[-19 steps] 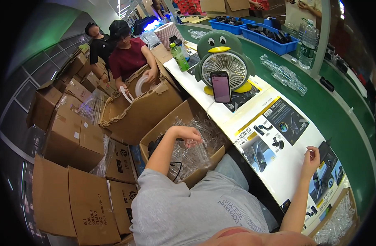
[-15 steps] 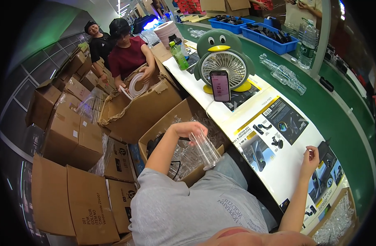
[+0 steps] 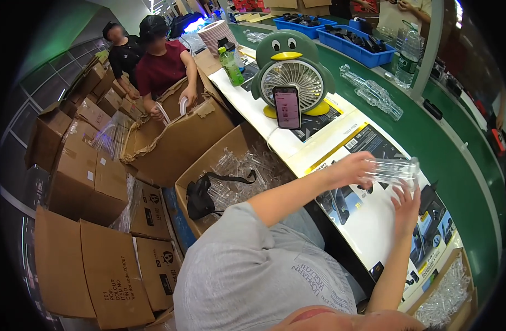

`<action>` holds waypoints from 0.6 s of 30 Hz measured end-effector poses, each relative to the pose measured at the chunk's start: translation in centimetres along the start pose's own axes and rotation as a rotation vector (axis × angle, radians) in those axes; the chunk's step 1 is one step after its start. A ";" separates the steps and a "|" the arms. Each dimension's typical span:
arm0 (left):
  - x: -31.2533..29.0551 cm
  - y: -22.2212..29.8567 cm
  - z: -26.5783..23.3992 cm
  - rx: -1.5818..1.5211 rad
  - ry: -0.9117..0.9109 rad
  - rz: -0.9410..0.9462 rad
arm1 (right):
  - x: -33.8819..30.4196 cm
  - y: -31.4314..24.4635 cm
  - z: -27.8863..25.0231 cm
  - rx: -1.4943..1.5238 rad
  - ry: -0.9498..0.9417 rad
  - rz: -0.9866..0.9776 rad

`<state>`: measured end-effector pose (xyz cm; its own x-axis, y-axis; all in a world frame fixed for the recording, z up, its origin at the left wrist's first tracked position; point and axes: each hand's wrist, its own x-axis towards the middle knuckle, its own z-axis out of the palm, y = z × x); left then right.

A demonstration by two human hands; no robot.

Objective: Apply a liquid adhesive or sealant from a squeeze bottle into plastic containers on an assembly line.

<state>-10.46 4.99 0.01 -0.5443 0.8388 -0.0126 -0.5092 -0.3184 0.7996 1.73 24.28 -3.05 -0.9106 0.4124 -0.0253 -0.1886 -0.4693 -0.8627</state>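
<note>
Our left hand point(image 3: 352, 169) grips a clear, hollow, glossy plastic piece point(image 3: 395, 172) by one end, the fingers curled round its see-through walls. We hold it over the smooth white surface point(image 3: 370, 234), its long sides catching pale streaks of light. Our right hand point(image 3: 407, 209) is loosely open, fingers parted and bent, fingertips up at the piece's free end; whether they touch it or stop just short, we cannot tell. Beneath and around the hands lie flat, glossy printed card sheets point(image 3: 381, 144) in black, white and yellow.

Farther up the surface we have a rounded, dark green plastic fan point(image 3: 292, 83) shaped like a penguin, with a ribbed circular grille and yellow beak and feet. A slim black rectangular phone point(image 3: 287, 107) stands upright in front of it, and beyond is a bright green plastic bottle point(image 3: 231, 67).

On our left, a brown corrugated cardboard box point(image 3: 211, 159) holds a loose tangle of shiny, transparent plastic parts point(image 3: 233, 185), with a soft black pouch point(image 3: 199, 199) and its strap lying over them. Behind it, a co-worker in a dark red shirt point(image 3: 160, 69) handles pale, smooth, curved strips point(image 3: 182, 105) above a torn-edged brown carton point(image 3: 178, 144)
</note>
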 end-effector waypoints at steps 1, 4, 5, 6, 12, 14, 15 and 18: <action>1.2 -0.7 0.7 0.174 -0.036 0.057 | 0.1 0.0 -0.9 0.160 -0.148 0.060; 4.2 -2.4 1.7 0.860 -0.176 0.168 | -0.4 -2.0 0.7 0.293 0.038 0.005; 5.0 -2.7 2.5 1.028 -0.212 0.273 | -0.3 -2.0 -0.3 0.186 -0.077 -0.144; 5.7 -3.0 3.2 1.191 -0.250 0.384 | -0.4 -2.1 -1.1 0.177 -0.058 -0.159; 9.7 -4.5 5.4 1.070 -0.446 0.456 | 0.3 -1.9 -2.2 -0.276 0.097 -0.528; 9.9 -4.1 5.9 0.957 -0.416 0.329 | 0.7 -1.4 -2.6 -0.683 0.138 -0.657; 10.4 -4.7 4.7 0.892 -0.385 0.277 | 0.6 -1.8 -1.2 -0.739 0.109 -0.611; 11.9 -5.5 5.2 0.851 -0.294 0.318 | -0.2 -4.1 -1.9 -0.923 0.221 -0.761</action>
<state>-10.72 19.04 -1.40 -0.3253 0.8828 0.3389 0.3528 -0.2192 0.9097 3.36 27.57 -0.43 -0.5818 0.5070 0.6360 -0.2328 0.6455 -0.7274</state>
